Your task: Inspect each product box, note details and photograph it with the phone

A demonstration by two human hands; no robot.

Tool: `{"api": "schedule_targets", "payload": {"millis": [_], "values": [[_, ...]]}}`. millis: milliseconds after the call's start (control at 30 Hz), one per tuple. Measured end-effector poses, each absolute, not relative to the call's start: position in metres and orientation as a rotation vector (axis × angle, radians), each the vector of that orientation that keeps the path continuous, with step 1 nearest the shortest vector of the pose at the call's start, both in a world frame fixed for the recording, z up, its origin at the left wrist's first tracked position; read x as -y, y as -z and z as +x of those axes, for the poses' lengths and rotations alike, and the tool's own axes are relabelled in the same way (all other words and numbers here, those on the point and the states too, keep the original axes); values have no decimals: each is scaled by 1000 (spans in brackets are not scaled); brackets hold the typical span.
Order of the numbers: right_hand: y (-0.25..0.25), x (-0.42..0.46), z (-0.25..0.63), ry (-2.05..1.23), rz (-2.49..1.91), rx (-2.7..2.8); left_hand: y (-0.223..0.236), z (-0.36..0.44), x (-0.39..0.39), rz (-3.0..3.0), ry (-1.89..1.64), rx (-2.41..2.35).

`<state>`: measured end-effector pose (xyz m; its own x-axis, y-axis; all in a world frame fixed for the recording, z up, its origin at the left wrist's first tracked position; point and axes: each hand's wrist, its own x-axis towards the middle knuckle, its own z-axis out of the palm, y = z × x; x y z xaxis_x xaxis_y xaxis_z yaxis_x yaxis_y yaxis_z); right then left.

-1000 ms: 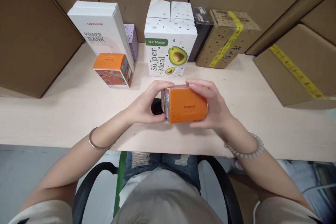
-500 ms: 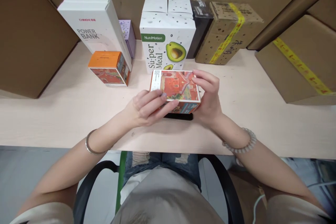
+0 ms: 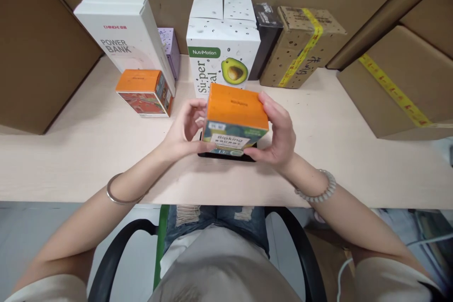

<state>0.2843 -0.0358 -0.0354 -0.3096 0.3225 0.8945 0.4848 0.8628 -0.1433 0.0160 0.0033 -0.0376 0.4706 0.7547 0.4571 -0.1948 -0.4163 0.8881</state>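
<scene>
Fingers [image 3: 278, 111] have turned the box [image 3: 236, 112] orange-up, lettering [image 3: 231, 139] perhaps "Binking".

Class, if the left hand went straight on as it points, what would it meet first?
The left hand would likely meet the held orange-topped box first; the two seem to be touching.

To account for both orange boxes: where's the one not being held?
On the left in the head view, that orange box stands on the table, in front of the POWER BANK box and left of the left hand.
</scene>
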Motion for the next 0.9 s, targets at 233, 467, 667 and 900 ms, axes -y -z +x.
{"api": "schedule_targets", "payload": {"millis": [233,467,667,900], "values": [[26,48,276,119,-672,2117,22,23,3,955,-831,-345],[30,51,284,126,-993,1826,16,13,-10,880,-822,-407],[15,43,294,3,-1817,2204,5,20,-2,856,-974,-459],[1,44,283,26,-2219,2506,30,20,-3,1480,-1258,-640]]}}
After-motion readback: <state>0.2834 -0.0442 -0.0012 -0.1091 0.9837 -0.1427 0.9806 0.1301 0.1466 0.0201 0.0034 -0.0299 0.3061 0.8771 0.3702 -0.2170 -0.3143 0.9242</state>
